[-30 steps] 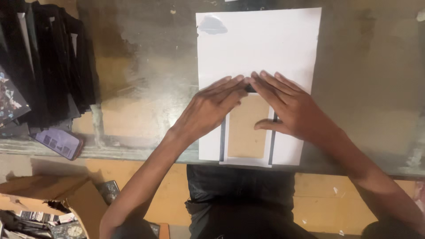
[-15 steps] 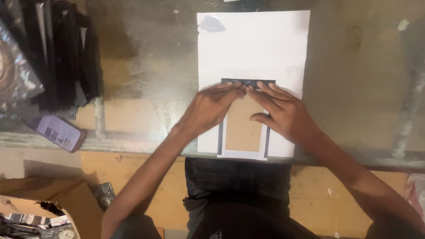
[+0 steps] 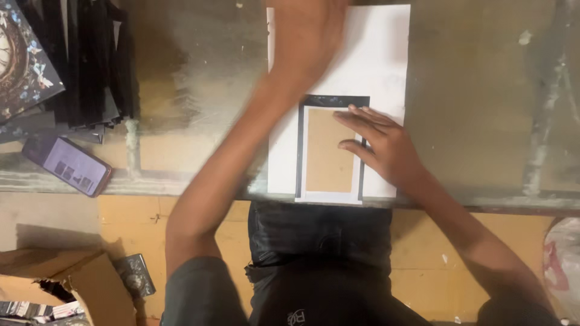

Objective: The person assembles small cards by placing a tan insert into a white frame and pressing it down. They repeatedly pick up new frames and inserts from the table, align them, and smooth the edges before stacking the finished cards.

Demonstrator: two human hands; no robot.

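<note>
The right hand (image 3: 383, 145) is lying flat and open in the middle of the frame, fingers spread a little and pressing down on the right edge of a small rectangular board (image 3: 329, 151). That board is brown and matte like pressed fibre, with a pale margin and a dark, glossy border wrapping its top and sides. It is sitting on a large white sheet (image 3: 386, 54), smooth and plain, which is running from the top of the frame down to the near edge of the table (image 3: 483, 90).

The left hand (image 3: 302, 30) is stretching up to the top centre of the frame, blurred and partly cut off by the edge, so I cannot tell whether it is open or closed on anything. Its forearm is crossing over the left side of the white sheet.

The table is showing a worn, greenish, reflective top with smears and pale streaks, and a scuffed yellow-brown front below. In the upper left, a stack of thin black pieces (image 3: 90, 60) is standing edge-on, packed close together. Just left of it, a dark printed picture (image 3: 24, 60) with a circular floral pattern is lying tilted. Below those, a phone (image 3: 67, 166) with a lit lilac screen is resting at an angle near the table's edge. In the lower left corner, a torn brown cardboard box (image 3: 78, 290) is gaping open on the floor.
</note>
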